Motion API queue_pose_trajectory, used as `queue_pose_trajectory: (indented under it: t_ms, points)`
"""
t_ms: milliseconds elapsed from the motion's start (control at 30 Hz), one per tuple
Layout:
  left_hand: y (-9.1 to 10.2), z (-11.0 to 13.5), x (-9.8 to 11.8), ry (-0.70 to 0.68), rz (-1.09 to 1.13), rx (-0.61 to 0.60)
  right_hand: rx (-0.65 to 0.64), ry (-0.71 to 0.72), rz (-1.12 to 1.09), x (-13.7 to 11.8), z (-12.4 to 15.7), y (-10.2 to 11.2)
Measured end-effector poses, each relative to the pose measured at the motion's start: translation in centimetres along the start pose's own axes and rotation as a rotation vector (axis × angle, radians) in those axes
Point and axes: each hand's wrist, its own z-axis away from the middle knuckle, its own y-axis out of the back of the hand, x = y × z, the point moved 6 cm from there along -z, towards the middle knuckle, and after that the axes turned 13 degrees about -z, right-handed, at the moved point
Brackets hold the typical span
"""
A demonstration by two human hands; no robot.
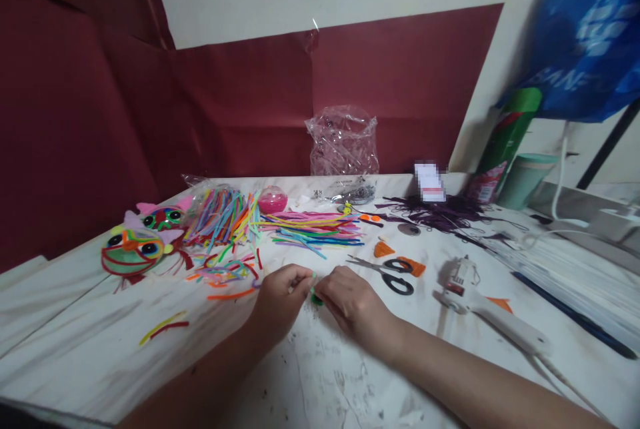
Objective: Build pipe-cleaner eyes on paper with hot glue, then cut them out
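My left hand [285, 296] and my right hand [353, 302] meet above the middle of the table, fingertips close together. Between them shows a small green pipe cleaner [316, 298], mostly hidden by the fingers of both hands, which pinch it. Its exact shape cannot be made out. Just beyond my right hand lie black-handled scissors [387, 272], blades pointing left. To the left of my left hand are cut pipe cleaner pieces [225, 272] in several colours, with an orange piece [231, 295] nearest.
Two face-like crafts [135, 252] [163, 217] sit at the left by bundled pipe cleaners [220, 216]. A white glue gun [500, 319] with a cord lies right, near orange scraps [384, 248]. Purple strands [440, 212], a green cup [527, 179] and a clear plastic bag [344, 142] stand behind.
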Motion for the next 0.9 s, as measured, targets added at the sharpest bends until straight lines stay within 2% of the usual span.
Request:
queue_pose_trajectory:
  t_ms: [133, 333, 500, 633, 700, 833, 900]
  points:
    - [-0.2, 0.2, 0.1, -0.029, 0.019, -0.016, -0.004, 0.025, 0.034, -0.3, 0.0, 0.0]
    - [-0.2, -0.1, -0.7, 0.159, 0.193, -0.032, 0.173, -0.13, -0.038, 0.6, 0.0, 1.0]
    - [-1.0, -0.2, -0.8, 0.197, 0.199, -0.149, 0.13, -0.1, -0.036, 0.5, 0.2, 0.3]
    - [-1.4, -0.2, -0.9, 0.164, 0.159, -0.2, 0.099, -0.073, -0.074, 0.2, 0.2, 0.0]
    - [-1.3, -0.2, -0.9, 0.157, 0.152, -0.193, 0.138, -0.161, -0.152, 0.8, 0.1, 0.4]
    - [-1.1, -0.2, -0.9, 0.164, 0.167, -0.205, 0.264, -0.509, -0.38, 2.9, 0.2, 1.1]
    - [-1.3, -0.2, -0.7, 0.147, 0.157, -0.241, 0.273, -0.594, -0.477, 3.4, 0.2, 0.9]
